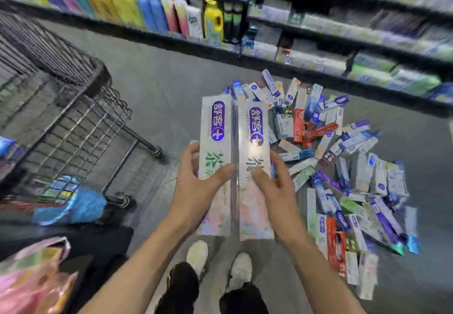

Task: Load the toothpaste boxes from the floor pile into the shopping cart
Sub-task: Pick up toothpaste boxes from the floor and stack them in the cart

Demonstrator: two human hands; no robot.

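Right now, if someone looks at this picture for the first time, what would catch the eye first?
First, the two shiny silver toothpaste boxes held side by side at the centre, the left hand gripping one and the right hand the other. Next, the colourful pile of boxes on the floor to the right, below the shelves. The wire shopping cart stands at left.

Two bare forearms, no sleeves, no watch, no rings or bands on either the left hand (196, 186) or the right hand (277, 188). Below the hands, dark trousers (182, 289) with a rough, mottled look at the cuffs, one leg under each wrist. Just beneath the hands, a pair of white shoes (197, 256), rounded at the toes, plain and without visible markings, the view too blurred to tell laces.
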